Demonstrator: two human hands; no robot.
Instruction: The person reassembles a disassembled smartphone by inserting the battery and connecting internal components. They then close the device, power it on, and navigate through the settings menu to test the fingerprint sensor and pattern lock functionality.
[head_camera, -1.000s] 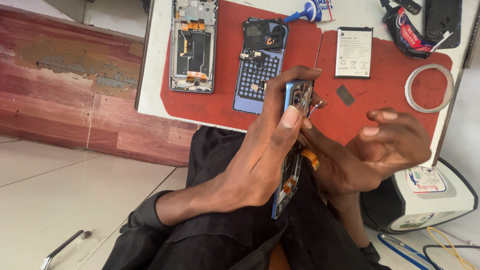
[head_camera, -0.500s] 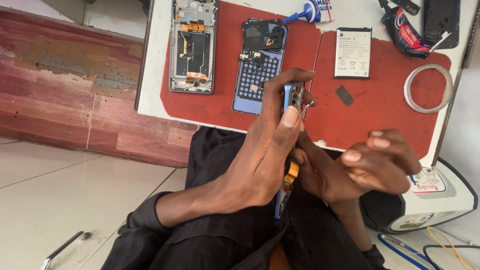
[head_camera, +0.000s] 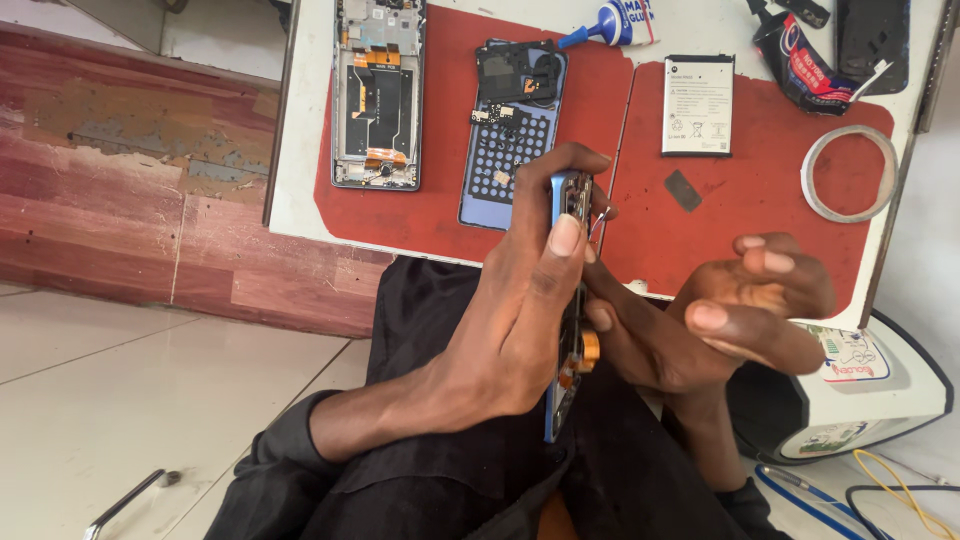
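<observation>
Closed left grip (head_camera: 520, 300) clasps phone frame (head_camera: 568, 300).

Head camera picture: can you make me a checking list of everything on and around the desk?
Surface: white table with a red mat.
Job's things: opened blue phone held edge-on above the lap.
Clutter: phone frame, blue back cover, battery, glue tube, tape ring.
Grippers: left hand grips the phone; right hand works at its inside.
Cables: blue and yellow wires on the floor.
Surroundings: tiled floor, white box.
</observation>
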